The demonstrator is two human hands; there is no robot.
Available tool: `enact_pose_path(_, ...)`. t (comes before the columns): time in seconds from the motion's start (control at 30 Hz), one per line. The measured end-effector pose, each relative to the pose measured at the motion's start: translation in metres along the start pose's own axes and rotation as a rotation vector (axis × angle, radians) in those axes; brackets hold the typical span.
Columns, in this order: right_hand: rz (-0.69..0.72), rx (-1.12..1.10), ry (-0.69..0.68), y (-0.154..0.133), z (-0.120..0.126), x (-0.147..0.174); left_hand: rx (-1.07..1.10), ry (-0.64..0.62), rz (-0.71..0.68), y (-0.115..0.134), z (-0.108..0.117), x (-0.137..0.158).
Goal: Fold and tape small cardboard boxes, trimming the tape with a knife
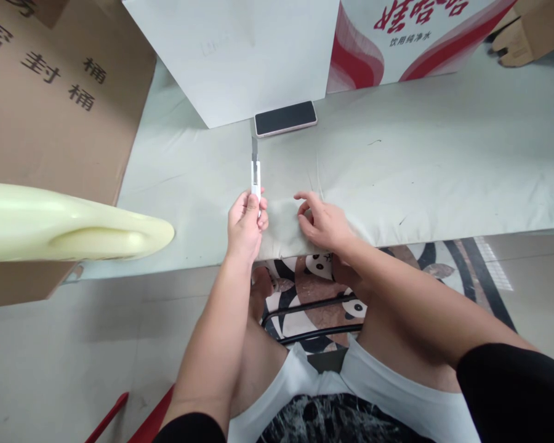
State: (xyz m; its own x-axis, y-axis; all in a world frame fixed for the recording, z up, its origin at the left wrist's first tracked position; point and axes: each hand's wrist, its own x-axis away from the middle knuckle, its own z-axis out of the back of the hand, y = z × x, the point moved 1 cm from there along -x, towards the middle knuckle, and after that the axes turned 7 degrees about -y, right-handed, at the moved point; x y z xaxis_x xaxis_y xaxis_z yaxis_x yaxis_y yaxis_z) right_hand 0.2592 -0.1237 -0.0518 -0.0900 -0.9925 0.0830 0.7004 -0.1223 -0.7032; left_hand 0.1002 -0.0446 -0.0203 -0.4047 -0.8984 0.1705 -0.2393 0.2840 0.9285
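Note:
A white utility knife (255, 174) is gripped in my left hand (247, 224), with the thumb laid along its handle. Its grey blade (254, 147) is out and points away from me, near the left end of a phone. My right hand (322, 220) rests over the front edge of the cloth-covered table (397, 166), to the right of the knife. Its fingers are curled but apart, and I see nothing in them. The dark-screened phone (286, 119) lies flat beyond both hands.
Behind the phone stands a white box (258, 55) beside a red-and-white printed carton (397, 43). A large cardboard box (64, 123) is at the left, with a pale yellow smooth object (83, 224) jutting in front of it. More cardboard (535, 34) sits far right.

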Motion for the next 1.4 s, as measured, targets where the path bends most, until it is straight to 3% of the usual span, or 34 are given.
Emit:
enact_pose_path(0.5, -0.006, 0.046, -0.014, -0.001, 0.0, 0.001, 0.029, -0.02, -0.049, -0.011, 0.011, -0.006)
enact_pose_path(0.7, -0.004, 0.038, -0.014, -0.001, -0.001, 0.0, 0.055, 0.046, -0.143, -0.007, 0.013, -0.006)
enact_pose_path(0.9, -0.019, 0.041, -0.019, -0.001, -0.001, 0.0, 0.136, 0.096, -0.133, -0.003, 0.016, -0.006)
enact_pose_path(1.4, -0.01, 0.038, -0.038, -0.001, 0.001, 0.0, 0.036, 0.071, -0.272, 0.001, 0.016, -0.002)
